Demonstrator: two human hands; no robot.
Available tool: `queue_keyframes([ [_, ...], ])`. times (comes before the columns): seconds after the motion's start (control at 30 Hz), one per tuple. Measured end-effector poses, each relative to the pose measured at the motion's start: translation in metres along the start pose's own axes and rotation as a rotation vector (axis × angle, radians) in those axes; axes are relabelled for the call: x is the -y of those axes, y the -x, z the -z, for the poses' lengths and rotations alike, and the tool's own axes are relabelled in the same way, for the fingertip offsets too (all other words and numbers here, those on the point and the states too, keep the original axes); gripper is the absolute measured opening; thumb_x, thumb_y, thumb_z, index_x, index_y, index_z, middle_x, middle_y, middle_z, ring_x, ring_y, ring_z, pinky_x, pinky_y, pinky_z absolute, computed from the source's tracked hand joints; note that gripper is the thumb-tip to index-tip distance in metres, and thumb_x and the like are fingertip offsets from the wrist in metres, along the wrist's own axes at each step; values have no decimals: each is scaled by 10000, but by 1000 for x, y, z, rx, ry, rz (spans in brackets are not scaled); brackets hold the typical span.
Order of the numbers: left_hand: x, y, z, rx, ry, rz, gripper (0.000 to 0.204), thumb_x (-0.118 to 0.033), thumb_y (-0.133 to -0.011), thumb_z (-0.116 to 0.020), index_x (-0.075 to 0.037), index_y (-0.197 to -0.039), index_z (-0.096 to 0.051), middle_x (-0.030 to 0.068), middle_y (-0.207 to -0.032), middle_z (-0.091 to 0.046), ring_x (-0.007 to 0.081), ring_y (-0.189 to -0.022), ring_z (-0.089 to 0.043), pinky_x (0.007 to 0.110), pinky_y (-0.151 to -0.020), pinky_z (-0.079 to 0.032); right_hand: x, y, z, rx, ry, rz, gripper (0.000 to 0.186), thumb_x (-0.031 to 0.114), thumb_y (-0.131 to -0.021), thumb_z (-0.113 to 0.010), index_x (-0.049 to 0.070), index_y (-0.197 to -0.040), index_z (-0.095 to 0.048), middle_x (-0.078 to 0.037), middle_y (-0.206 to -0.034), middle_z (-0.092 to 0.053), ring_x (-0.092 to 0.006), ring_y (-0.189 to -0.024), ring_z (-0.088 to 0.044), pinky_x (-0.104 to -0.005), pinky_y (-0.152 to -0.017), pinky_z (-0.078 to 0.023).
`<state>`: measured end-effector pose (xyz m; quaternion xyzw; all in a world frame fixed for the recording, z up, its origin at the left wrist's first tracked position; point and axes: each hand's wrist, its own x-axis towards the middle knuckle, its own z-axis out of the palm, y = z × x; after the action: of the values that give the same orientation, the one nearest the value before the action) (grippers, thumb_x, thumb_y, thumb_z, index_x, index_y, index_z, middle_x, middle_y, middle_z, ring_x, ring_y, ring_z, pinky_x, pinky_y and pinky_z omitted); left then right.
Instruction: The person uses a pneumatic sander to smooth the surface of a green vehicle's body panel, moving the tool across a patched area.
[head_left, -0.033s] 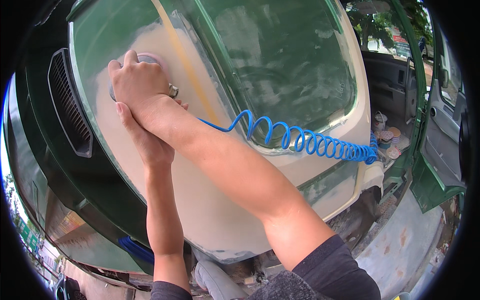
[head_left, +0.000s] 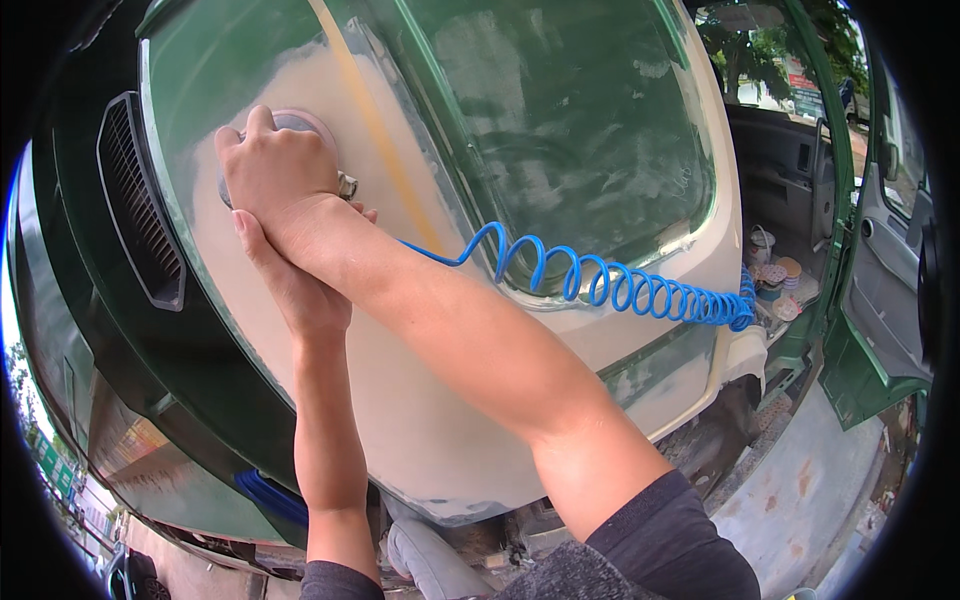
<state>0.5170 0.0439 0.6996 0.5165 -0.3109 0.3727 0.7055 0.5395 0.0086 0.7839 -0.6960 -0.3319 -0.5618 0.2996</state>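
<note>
The right hand (head_left: 279, 165) is clamped over a round sander (head_left: 304, 121), located against the pale coating of a green vehicle panel (head_left: 430, 440). The left hand (head_left: 292, 275) lies beneath the right, its hold hidden. A coiled blue hose (head_left: 625, 288) extends rightward.

The right hand (head_left: 282, 172) grips a sander (head_left: 297, 121) near the left edge of a cream panel (head_left: 430, 440); left hand (head_left: 305, 290) under right wrist; blue hose (head_left: 640, 291) coils rightward.

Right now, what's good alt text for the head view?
The right hand holds a round disc tool against a green-and-cream vehicle panel, the left hand tucked beneath. A coiled blue hose stretches rightward across the panel, toward an open door.
</note>
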Motion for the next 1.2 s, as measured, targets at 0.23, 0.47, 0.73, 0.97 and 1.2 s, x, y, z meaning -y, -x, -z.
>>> queue_keyframes([
  [0.23,15,-13,-24,-72,56,-47,798,-710,-1030,-422,-59,-1492,-398,113,-1337,-566,225,-1175,-606,373,-986,-544,-24,-1,17,-65,37,-14,341,227,-803,-742,86,-1106,-678,-168,-1083,-668,-306,-850,-764,-393,-692,-643],
  [0.47,17,23,9,-20,80,-119,826,-727,-1037,-343,-42,-1495,-398,139,-1332,-565,245,-1149,-631,365,-944,-569,8,22,-13,-10,71,121,396,233,-754,-784,79,-1093,-652,-169,-1074,-661,-317,-836,-774,-426,-682,-645],
  [0.73,30,27,4,-123,5,-142,885,-770,-1015,-300,-7,-1450,-412,178,-1260,-607,254,-1051,-669,394,-952,-558,3,32,7,73,87,123,472,243,-695,-854,102,-1096,-650,-153,-1081,-654,-329,-793,-762,-411,-673,-650],
  [0.97,38,24,-9,-176,59,-218,854,-748,-1022,-326,11,-1382,-475,147,-1160,-643,224,-991,-681,371,-823,-585,-3,38,11,60,129,256,375,243,-777,-785,105,-1105,-666,-175,-1077,-662,-341,-809,-770,-421,-678,-641],
  [1.2,27,19,-3,-41,61,-109,779,-634,-1060,-444,71,-1384,-508,164,-1269,-641,246,-1201,-649,339,-972,-546,-7,21,24,35,224,249,401,257,-753,-816,112,-1080,-634,-139,-1023,-651,-344,-764,-744,-432,-638,-619],
])
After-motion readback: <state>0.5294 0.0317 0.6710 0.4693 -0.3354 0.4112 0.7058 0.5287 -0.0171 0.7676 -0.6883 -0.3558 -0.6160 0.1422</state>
